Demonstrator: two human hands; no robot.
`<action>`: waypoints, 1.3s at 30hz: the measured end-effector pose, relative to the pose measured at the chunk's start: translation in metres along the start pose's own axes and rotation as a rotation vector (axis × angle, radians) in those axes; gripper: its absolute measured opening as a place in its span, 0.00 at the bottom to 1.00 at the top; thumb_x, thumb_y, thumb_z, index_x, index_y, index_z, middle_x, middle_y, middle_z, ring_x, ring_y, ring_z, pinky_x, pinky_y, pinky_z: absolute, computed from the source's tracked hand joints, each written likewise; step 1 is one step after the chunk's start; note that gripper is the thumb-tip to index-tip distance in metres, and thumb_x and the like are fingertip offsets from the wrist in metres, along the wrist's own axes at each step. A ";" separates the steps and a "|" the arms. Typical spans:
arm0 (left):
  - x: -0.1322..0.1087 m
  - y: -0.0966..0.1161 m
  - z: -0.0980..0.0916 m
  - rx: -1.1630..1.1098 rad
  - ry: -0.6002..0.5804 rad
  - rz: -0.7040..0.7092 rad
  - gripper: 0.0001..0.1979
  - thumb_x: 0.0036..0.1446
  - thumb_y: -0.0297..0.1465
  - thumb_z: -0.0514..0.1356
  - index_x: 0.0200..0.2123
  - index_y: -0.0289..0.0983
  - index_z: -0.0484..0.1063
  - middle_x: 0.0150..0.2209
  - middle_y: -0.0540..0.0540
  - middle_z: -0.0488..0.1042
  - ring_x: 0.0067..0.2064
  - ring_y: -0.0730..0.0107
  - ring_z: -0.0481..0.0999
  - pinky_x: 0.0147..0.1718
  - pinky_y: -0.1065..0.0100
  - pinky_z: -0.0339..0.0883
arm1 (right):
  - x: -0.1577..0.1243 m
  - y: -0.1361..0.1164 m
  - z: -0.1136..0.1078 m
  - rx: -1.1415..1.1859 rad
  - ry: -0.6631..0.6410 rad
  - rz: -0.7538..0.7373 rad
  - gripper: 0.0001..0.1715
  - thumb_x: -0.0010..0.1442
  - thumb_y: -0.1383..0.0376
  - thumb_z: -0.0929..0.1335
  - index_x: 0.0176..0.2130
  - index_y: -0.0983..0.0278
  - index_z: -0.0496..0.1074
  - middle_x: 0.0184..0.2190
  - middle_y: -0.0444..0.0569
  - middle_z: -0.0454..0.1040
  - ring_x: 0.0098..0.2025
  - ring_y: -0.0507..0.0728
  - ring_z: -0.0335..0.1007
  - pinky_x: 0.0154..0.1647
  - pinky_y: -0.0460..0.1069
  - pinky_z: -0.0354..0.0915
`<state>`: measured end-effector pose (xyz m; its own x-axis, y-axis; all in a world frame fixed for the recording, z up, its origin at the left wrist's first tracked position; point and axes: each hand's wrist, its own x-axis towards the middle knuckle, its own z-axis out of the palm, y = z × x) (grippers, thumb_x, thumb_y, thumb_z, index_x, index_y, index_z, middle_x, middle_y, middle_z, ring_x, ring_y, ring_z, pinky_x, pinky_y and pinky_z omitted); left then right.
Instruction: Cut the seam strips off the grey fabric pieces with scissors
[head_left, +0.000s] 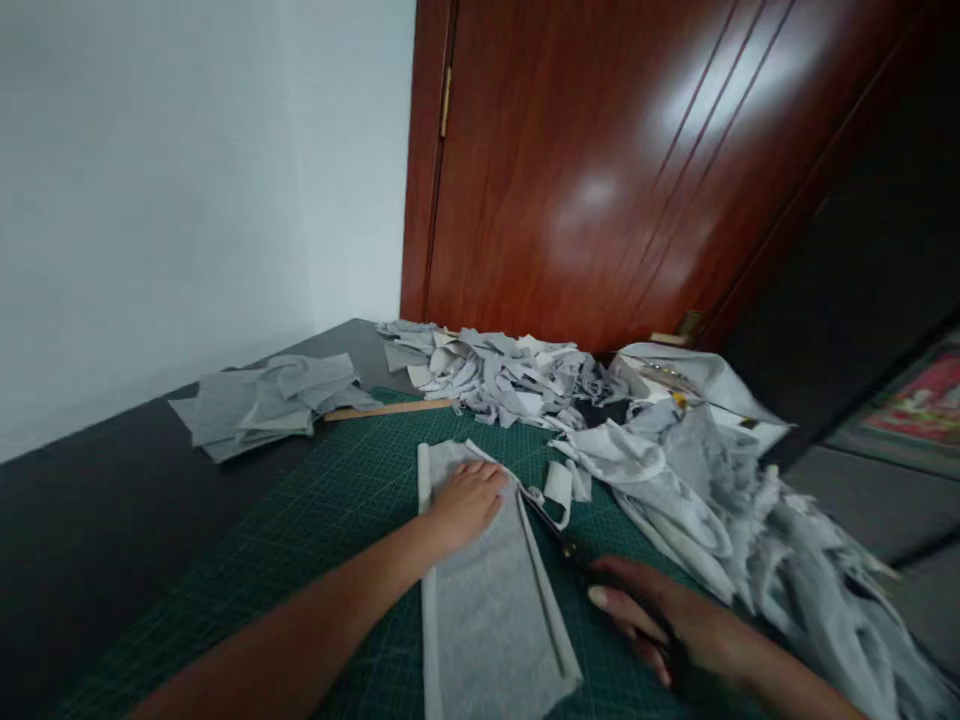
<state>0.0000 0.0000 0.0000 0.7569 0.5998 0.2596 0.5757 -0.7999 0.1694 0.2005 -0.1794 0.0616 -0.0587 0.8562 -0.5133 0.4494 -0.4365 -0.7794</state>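
The right hand (667, 595) is closed round the scissors (568, 549), blades at the right edge of the cloth (491, 610) on the mat (345, 510). The left hand (466, 508) lies flat on it, fingers close together. Crumpled fabric (709, 500) heaps rightward. A stack (262, 405) sits near the table's (90, 520) left edge, scraps (517, 375) along its far edge.

Well beyond the left grip (469, 500) stands a glossy reddish-brown door (555, 180) with a brass hinge (446, 102); a white wall (187, 180) rises ahead-left of the grip. Far to its right, a red-patterned thing (930, 400) is blurred.
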 end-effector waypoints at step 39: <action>-0.002 0.003 0.012 -0.013 0.018 -0.043 0.27 0.66 0.36 0.46 0.65 0.33 0.51 0.64 0.38 0.60 0.65 0.57 0.56 0.61 0.54 0.47 | 0.031 -0.003 -0.007 -0.125 -0.023 -0.090 0.32 0.52 0.37 0.65 0.36 0.61 0.58 0.20 0.33 0.56 0.15 0.44 0.53 0.13 0.39 0.59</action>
<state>0.0034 -0.0032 -0.0113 0.7256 0.6332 0.2692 0.6034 -0.7736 0.1934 0.2033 -0.1502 0.0501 -0.1236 0.8829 -0.4530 0.5485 -0.3196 -0.7726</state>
